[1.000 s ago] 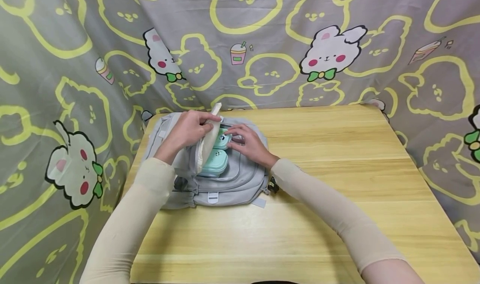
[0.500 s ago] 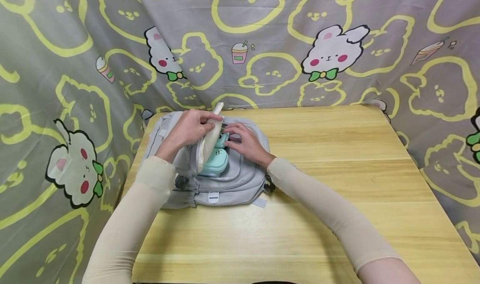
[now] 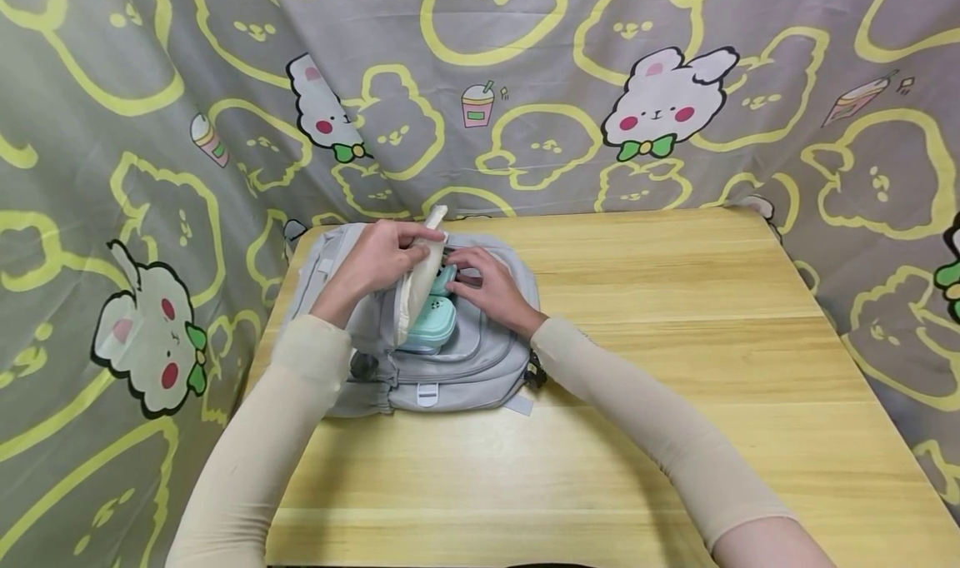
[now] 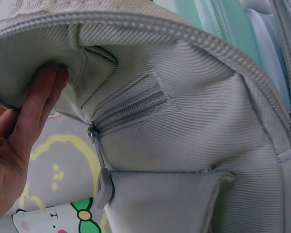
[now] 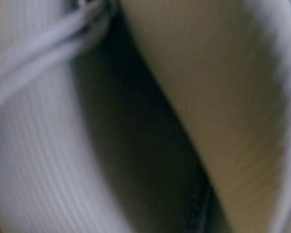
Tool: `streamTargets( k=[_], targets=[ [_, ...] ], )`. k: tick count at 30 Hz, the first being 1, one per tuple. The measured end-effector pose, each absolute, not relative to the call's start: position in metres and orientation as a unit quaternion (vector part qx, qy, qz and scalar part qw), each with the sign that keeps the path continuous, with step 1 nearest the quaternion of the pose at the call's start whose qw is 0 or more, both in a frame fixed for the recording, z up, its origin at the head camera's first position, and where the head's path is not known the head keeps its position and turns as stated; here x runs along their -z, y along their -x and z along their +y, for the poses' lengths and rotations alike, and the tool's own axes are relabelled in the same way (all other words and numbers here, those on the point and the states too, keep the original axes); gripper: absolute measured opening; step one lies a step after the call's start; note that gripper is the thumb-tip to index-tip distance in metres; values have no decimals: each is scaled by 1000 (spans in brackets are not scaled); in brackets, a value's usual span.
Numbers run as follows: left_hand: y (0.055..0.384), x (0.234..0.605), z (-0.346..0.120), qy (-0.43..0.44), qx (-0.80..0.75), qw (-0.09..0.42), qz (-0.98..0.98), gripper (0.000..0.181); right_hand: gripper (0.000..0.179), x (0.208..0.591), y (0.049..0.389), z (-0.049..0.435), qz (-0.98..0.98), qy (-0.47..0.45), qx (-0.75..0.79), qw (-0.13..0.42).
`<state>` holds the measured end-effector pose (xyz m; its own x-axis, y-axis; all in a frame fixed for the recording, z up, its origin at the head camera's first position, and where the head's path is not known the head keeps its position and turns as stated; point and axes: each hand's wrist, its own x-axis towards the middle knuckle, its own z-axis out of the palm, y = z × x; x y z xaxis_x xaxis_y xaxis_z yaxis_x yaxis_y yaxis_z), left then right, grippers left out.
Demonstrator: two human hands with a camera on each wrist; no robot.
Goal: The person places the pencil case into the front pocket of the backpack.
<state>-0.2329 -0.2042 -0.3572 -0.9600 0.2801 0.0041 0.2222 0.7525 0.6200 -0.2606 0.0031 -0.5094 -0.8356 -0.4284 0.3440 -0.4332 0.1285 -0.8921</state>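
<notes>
A grey backpack (image 3: 480,376) lies on the table with its front pocket unzipped. My left hand (image 3: 382,256) grips the pocket's raised flap with its cream inner face (image 3: 417,297); in the left wrist view its fingers (image 4: 41,94) touch the grey fabric. Two mint-green lidded boxes sit in the pocket: a larger box (image 3: 429,326) nearer me and a smaller box (image 3: 442,281) behind it, partly hidden by the flap. My right hand (image 3: 495,285) pinches the smaller box at its right side. The right wrist view holds only blurred grey fabric (image 5: 43,145), with no hand visible.
The wooden table (image 3: 675,343) extends to the right and front of the backpack. A patterned curtain (image 3: 525,77) hangs close behind and on both sides. A zipper pull (image 4: 105,187) dangles by the pocket, and a black buckle (image 3: 536,372) lies at the bag's right.
My right hand has shifted slightly with the smaller box, which sits a little lower and further behind the flap. The left hand has stayed at the flap.
</notes>
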Motion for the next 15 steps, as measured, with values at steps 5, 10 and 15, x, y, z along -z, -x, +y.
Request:
streamTargets(
  k=[5, 10, 15],
  targets=[
    [231, 360, -205, -126, -330, 46, 934, 36, 37, 509, 259, 6, -748, -290, -598, 2],
    [230, 360, -205, -118, -342, 68, 930, 47, 36, 508, 260, 15, -745, -299, -596, 6],
    [229, 360, -203, -91, -348, 104, 927, 60, 35, 509, 260, 29, -760, -294, -580, 0]
  ],
)
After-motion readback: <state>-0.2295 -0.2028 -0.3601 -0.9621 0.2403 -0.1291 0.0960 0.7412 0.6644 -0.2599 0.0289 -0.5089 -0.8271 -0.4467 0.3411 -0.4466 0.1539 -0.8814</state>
